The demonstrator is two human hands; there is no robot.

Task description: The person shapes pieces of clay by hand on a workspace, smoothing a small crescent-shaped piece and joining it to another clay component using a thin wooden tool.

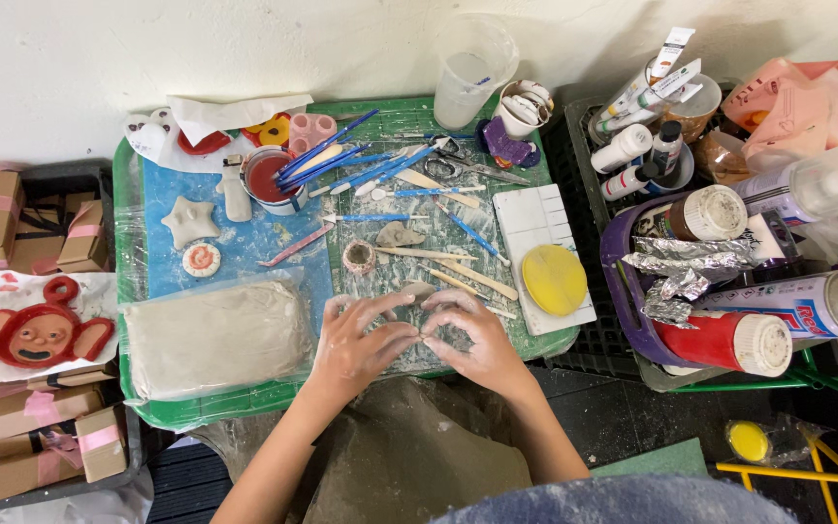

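Head view — left hand [359,340] and right hand [470,340] press clay [417,289].

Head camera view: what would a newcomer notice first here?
Probably the two clay-dusted hands, left hand and right hand, pressing a small clay piece at the green tray's front edge. Next, the big wrapped clay block to their left, and the red face figure at far left.
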